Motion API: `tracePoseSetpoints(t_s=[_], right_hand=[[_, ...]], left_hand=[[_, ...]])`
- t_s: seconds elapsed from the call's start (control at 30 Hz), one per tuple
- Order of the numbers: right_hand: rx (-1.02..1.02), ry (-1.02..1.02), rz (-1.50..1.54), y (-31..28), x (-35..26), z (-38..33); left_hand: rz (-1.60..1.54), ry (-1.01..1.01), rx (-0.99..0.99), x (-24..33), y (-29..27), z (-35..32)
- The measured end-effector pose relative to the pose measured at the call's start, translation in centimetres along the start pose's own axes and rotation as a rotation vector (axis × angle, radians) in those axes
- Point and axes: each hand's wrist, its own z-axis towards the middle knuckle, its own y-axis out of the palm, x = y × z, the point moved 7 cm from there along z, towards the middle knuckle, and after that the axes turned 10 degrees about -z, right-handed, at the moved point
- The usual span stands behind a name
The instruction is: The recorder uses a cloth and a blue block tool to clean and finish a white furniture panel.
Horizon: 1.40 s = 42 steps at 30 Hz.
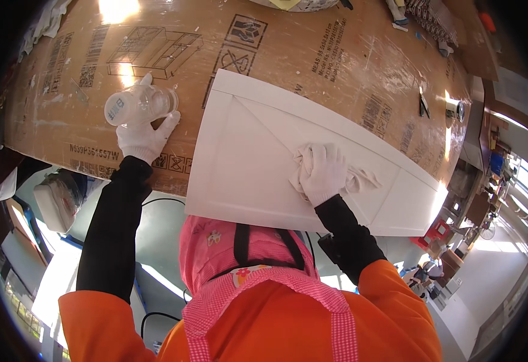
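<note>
A white cabinet-door-like panel with a raised frame and a diagonal line lies on the table in front of me, its near edge close to my body. My right hand, in a white knit glove, is closed on a crumpled pale cloth and presses it on the panel's recessed middle. To the left of the panel, my gloved left hand has its fingers round a clear bottle with a round white lid. The bottle is tilted over the table, its lid pointing left.
Printed brown cardboard covers the table. Black-handled scissors and a small round can-like object lie at the right. A patterned cloth bundle sits at the far right corner. A pale padded item stands below the table's left edge.
</note>
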Motion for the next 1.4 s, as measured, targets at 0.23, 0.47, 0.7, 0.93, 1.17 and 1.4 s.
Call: tracePoseSetpoints(t_s=[0.23,0.47,0.7,0.93,1.17,1.4], right_hand=[[0.067,-0.29,-0.012,-1.0,-11.7,13.9],[0.092,-0.103,0.086,-1.0,-1.7,1.6],[0.018,-0.15,0.068,-0.5,-12.7,16.6],[-0.123,-0.048,0.062,0.0,-7.9,14.5],[-0.111,0.942,-0.169,2.5,30.3,-4.1],[-0.33,0.145,0.002,0.4,-5.4,15.1]], left_hand=[[-0.036,-0.006,0.023,0.1,0.6,0.3],[0.035,-0.035,0.004,-0.4,-0.4,0.0],[0.047,0.01,-0.019,1.0,1.0,0.7],[0.111,0.055,0.041,-0.3,-0.1,0.0],[0.017,0.032,0.019,0.3,0.9,0.5],[0.054,0.087,0.012,0.6,0.9,0.5]])
